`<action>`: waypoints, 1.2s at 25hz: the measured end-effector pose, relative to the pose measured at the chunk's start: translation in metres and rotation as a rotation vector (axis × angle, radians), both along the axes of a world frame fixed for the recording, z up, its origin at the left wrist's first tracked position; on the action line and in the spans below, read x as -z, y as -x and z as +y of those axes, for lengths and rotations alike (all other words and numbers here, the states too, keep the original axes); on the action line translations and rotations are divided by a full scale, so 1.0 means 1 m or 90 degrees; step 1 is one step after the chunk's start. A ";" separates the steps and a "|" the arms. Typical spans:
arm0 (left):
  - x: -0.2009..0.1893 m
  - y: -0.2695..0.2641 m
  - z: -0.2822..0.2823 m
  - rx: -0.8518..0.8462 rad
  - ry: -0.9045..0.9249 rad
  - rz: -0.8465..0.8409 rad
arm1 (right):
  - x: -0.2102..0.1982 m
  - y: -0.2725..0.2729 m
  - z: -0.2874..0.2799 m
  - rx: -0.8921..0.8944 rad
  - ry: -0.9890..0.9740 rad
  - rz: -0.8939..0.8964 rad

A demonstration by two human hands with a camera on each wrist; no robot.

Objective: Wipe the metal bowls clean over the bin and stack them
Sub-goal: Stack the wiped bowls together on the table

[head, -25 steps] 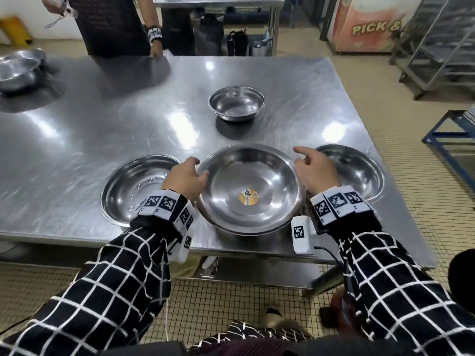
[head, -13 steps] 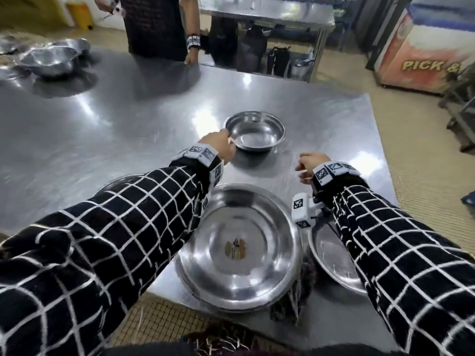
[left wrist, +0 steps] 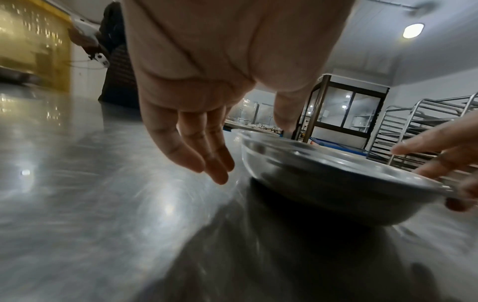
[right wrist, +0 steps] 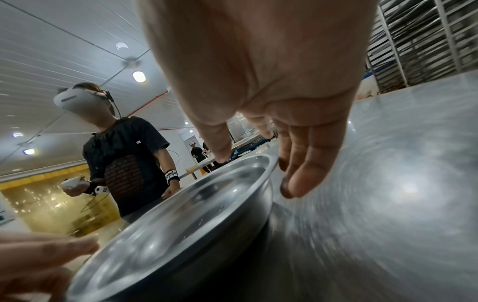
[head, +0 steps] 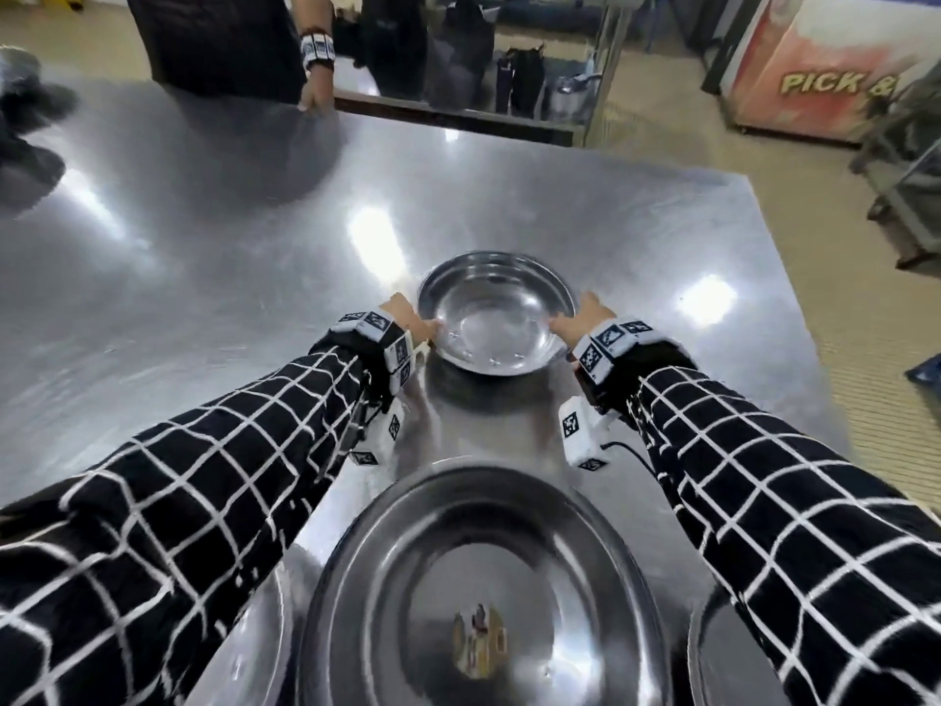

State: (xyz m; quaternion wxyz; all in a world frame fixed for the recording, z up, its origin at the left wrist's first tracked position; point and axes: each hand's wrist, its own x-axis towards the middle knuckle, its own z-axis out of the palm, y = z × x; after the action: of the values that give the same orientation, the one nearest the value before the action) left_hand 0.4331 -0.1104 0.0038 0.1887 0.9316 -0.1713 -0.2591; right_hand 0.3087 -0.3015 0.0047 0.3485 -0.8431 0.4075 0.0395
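A commercial kitchen. A wide stainless steel tabletop [head: 254, 257] carries metal bowls [head: 496, 318], with tall steel tray racks [left wrist: 424, 130] at the side, a tiled floor [head: 840, 308] and a panelled ceiling with round lights [right wrist: 138, 76]. A branded display chiller [head: 814, 63] stands by the wall.

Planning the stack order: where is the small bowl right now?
In the head view the small bowl sits mid-table, between the left hand and right hand, beyond the large bowl.

Ceiling-lamp glare on steel table [head: 214, 277]; motion blur, fisheye edges
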 end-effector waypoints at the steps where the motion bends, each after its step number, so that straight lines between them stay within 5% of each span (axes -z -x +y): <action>1: 0.007 -0.011 -0.004 0.008 -0.007 0.015 | 0.004 -0.006 -0.003 0.007 0.002 0.014; 5: 0.012 -0.027 -0.010 0.020 0.004 0.023 | 0.019 -0.011 -0.009 0.002 0.004 0.006; 10: -0.025 -0.011 -0.006 0.009 0.091 -0.052 | 0.001 0.004 -0.006 0.047 -0.009 -0.111; 19: -0.105 0.103 0.053 0.020 0.144 -0.142 | -0.070 0.103 0.023 -0.046 0.036 -0.239; 30: -0.066 0.267 0.157 -0.012 0.124 -0.074 | -0.051 0.243 0.108 -0.165 0.062 -0.182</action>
State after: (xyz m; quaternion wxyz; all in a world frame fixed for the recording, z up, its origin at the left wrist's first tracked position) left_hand 0.1665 0.0463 0.0694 0.2705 0.9239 -0.1977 -0.1848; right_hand 0.0660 -0.1934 0.0556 0.3540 -0.9013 0.2435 -0.0558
